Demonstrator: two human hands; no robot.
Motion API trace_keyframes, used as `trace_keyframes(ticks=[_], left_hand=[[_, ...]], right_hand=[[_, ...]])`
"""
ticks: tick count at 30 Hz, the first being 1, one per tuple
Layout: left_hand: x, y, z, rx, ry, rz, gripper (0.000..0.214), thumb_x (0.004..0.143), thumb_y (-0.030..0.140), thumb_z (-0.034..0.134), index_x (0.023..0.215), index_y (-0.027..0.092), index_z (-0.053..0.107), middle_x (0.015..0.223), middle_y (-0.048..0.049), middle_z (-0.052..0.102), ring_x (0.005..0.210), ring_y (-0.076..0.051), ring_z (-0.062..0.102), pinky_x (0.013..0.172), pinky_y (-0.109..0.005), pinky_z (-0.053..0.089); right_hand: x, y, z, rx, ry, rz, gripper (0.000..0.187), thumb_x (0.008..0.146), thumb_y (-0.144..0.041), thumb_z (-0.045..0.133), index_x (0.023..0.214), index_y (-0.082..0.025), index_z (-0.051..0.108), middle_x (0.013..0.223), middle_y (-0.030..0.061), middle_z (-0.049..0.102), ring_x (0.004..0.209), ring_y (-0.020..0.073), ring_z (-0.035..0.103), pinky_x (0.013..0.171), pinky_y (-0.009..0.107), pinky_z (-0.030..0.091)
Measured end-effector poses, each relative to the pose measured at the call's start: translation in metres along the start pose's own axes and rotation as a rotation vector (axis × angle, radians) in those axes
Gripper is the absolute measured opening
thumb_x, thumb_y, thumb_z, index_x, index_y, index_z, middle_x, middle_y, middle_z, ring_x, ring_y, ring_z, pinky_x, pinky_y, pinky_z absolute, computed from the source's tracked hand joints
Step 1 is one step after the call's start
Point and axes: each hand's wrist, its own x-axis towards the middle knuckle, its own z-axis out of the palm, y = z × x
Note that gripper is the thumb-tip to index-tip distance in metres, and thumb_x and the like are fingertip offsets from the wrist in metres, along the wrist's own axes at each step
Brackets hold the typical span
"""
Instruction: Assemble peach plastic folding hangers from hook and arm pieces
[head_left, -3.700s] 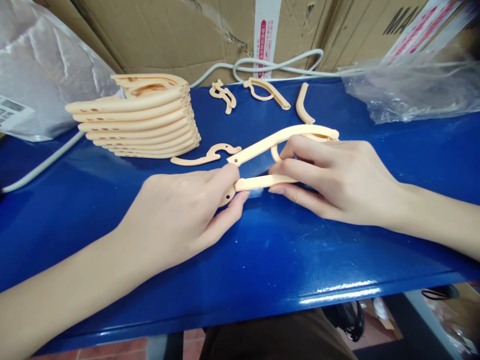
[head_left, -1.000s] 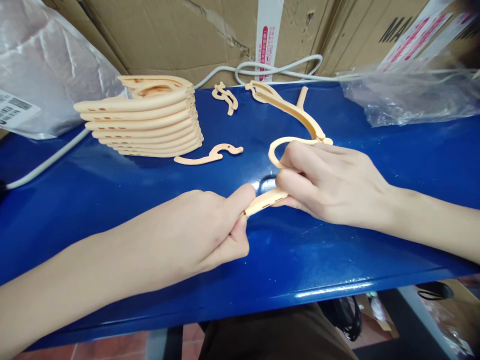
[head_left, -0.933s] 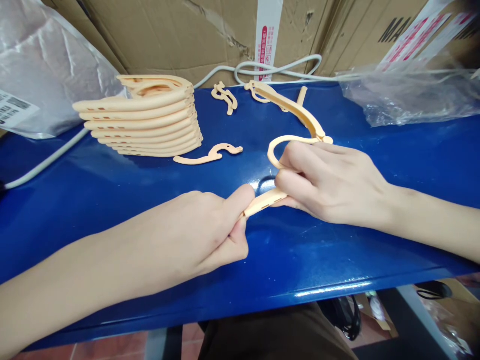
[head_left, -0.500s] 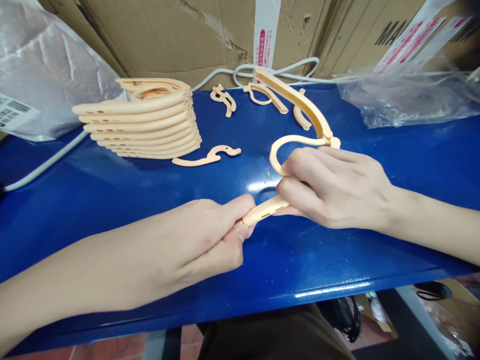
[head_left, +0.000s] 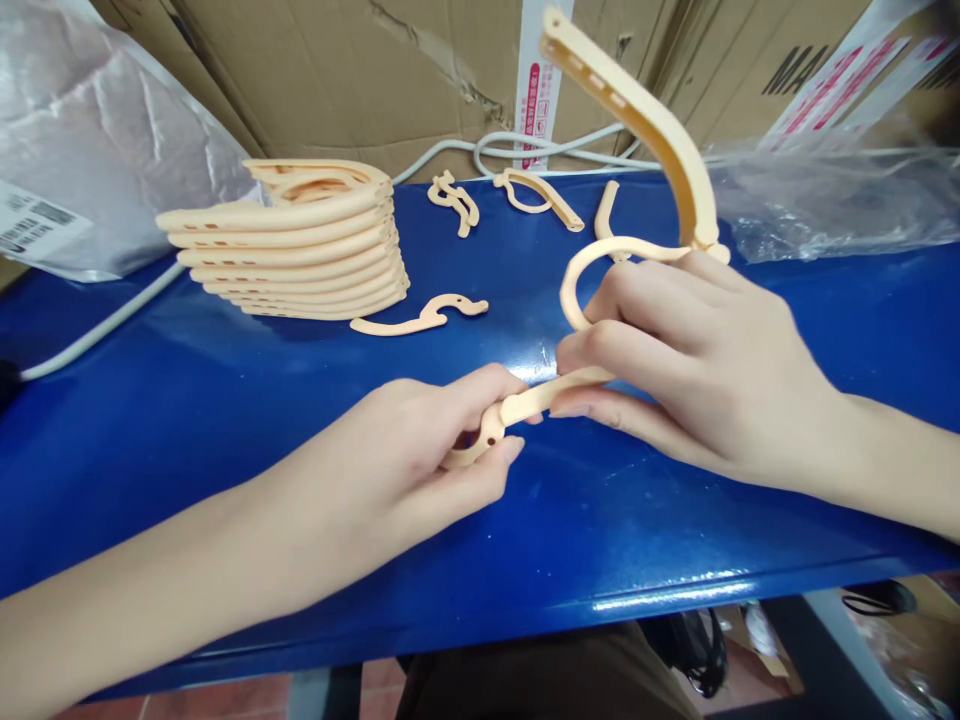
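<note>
Both of my hands are on one beige plastic folding clothes hanger [head_left: 667, 140], held above the blue table. My right hand [head_left: 697, 360] grips its middle; a curved loop shows by the knuckles and one long arm rises up and back, unfolded. Low in front, another bar of the hanger reaches out to my left hand [head_left: 435, 450], which pinches a small curved end piece with a hole between thumb and fingers. Whether that end piece is joined to the bar or only touching it, I cannot tell. A stack of folded hangers [head_left: 300, 245] stands at the back left.
On the blue table [head_left: 247, 400] lie a loose hook piece [head_left: 420, 318], a pair of small parts [head_left: 454, 203], a part with a loop [head_left: 540, 198] and a short curved piece [head_left: 606, 212]. Cardboard boxes [head_left: 360, 90], a white cable [head_left: 442, 148] and clear plastic bags [head_left: 817, 205] line the back.
My right hand has lifted a little with the hanger, and its long arm now stands higher. The left hand's pinch has turned, showing the holed end piece.
</note>
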Motion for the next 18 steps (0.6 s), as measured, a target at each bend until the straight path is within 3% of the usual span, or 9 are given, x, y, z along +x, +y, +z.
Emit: trace_keyframes(ticks=[6,13,15,18], left_hand=[[-0.004,0.003,0.004,0.055,-0.022,-0.021,0.010,0.100,0.022,0.044,0.091,0.022,0.049,0.058,0.0115,0.042,0.047,-0.006,0.038,0.045,-0.017,0.029],[-0.003,0.003,0.010,0.116,-0.052,0.056,0.015,0.097,0.016,0.044,0.083,0.020,0.046,0.060,0.0113,0.047,0.046,-0.004,0.042,0.045,-0.016,0.030],[-0.003,0.001,0.014,0.249,-0.016,0.101,0.015,0.096,0.014,0.041,0.083,0.020,0.047,0.060,0.0100,0.050,0.044,-0.005,0.046,0.044,-0.018,0.029],[-0.002,-0.002,0.018,0.639,0.126,0.231,0.021,0.095,0.010,0.036,0.087,0.018,0.054,0.063,0.0054,0.058,0.051,-0.011,0.058,0.046,-0.024,0.030]], right_hand=[[0.001,-0.005,0.001,0.216,-0.075,0.115,0.035,0.107,-0.044,0.036,0.099,-0.019,0.059,0.099,0.0074,0.064,0.086,0.0209,0.056,0.079,0.037,0.034],[0.003,-0.007,0.004,0.497,-0.129,0.210,0.036,0.099,-0.054,0.053,0.092,-0.020,0.061,0.092,0.0028,0.061,0.089,0.0196,0.056,0.085,0.037,0.032],[0.003,-0.007,0.007,0.588,-0.162,0.242,0.036,0.095,-0.056,0.058,0.090,-0.020,0.061,0.090,0.0012,0.061,0.088,0.0187,0.056,0.086,0.037,0.032],[0.001,-0.008,0.010,0.693,-0.178,0.307,0.034,0.092,-0.053,0.065,0.086,-0.020,0.061,0.087,-0.0018,0.062,0.085,0.0162,0.057,0.088,0.035,0.032]])
